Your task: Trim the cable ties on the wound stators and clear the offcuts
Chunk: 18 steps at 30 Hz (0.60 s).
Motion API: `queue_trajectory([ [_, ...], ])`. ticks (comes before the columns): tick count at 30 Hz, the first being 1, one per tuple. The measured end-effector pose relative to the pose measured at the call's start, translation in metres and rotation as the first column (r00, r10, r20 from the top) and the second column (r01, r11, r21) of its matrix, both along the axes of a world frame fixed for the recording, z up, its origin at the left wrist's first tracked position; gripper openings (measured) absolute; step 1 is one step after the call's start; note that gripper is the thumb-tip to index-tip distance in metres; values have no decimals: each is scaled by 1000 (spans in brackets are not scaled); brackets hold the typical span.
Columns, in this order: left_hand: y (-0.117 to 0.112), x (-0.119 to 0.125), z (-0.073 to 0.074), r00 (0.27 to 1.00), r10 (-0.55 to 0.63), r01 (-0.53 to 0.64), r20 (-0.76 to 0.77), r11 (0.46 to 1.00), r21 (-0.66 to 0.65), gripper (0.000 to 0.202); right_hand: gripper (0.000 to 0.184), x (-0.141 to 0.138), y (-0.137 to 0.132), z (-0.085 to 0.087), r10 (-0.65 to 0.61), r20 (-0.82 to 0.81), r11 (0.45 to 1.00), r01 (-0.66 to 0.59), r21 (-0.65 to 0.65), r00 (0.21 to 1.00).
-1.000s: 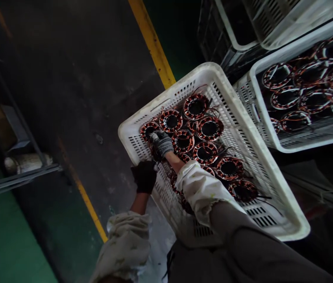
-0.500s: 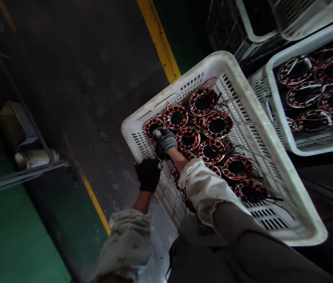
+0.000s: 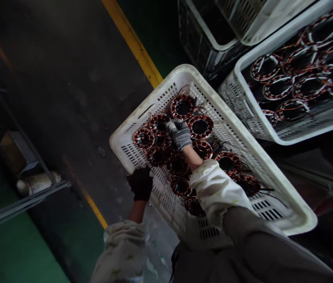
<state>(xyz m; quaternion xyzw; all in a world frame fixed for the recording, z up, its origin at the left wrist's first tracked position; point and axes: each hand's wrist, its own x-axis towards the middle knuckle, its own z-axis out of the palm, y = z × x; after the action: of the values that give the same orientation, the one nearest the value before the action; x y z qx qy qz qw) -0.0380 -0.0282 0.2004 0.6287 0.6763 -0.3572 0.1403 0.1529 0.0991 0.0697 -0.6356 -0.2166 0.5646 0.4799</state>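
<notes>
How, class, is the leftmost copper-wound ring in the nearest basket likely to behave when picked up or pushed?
The copper-wound ring is probably heavy for its size, given its dense copper-coloured windings. Its neat round shape suggests it is fairly stiff. Lying face up in the basket, it would likely slide rather than roll.

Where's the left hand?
Head view, left of centre: left hand at the lower-left rim of the nearer white basket, below and left of the right hand.

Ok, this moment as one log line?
Left hand: dark glove, at white basket's rim | Right hand: grey glove, among wound coils | Nearby: second basket, more coils
</notes>
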Motion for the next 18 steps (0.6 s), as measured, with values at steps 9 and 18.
queue_trajectory([
  [9,2,-2,-1,998,-34,35,-47,999,29,42,34,16,7,20,403,286,915,-386,-117,869],
  [18,3,1,3,1000,-6,5,13,999,39,41,40,26,22,26,609,352,791,-575,-210,710],
])
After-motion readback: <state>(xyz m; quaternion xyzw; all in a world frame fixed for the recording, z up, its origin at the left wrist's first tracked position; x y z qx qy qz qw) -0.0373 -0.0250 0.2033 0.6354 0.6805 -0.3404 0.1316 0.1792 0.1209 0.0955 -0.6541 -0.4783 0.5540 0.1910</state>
